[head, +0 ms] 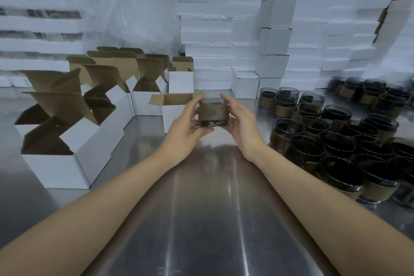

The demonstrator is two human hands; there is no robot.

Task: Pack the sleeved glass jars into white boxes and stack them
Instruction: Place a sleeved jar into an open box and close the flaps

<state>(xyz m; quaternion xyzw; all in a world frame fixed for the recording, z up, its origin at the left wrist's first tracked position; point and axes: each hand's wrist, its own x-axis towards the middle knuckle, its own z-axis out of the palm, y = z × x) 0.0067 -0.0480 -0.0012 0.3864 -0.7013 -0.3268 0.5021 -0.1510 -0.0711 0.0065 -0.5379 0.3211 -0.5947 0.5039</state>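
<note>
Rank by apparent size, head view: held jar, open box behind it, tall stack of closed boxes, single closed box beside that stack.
1. tall stack of closed boxes
2. open box, partly hidden by the left hand
3. held jar and single closed box: look alike; jar is nearer, so unranked.

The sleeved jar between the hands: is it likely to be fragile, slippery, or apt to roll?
Probably fragile: the jar has a bare glass rim and base. The brown sleeve likely gives the left hand a firmer hold. Upright it seems squat and stable; on its side it could roll.
</note>
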